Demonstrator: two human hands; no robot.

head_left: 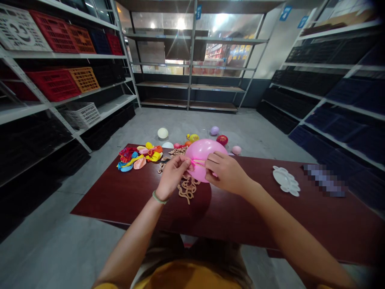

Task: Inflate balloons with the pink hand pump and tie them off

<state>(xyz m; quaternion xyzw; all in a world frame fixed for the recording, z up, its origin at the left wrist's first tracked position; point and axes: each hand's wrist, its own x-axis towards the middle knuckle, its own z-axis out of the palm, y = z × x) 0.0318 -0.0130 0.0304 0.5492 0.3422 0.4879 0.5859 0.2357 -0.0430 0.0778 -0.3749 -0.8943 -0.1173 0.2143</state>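
A large inflated pink balloon [207, 147] is held over the middle of the dark red table [240, 216]. My left hand [173, 176] is closed in a pinch on the balloon's neck. From that neck a thin tan rubber band [198, 161] stretches across to my right hand [227, 172], whose curled fingers grip its other end in front of the balloon. Beneath and beside my hands lies a loose heap of tan rubber bands [188, 188], partly hidden by my left hand and the balloon. Left of it is a pile of uninflated coloured balloons [140, 155].
A white scalloped palette [285, 180] and a blurred purple item [325, 180] lie on the table's right. Beyond the table, several inflated balloons, including a cream balloon [163, 133] and a red balloon [221, 139], rest on the floor. Shelves with crates [54, 84] line the sides.
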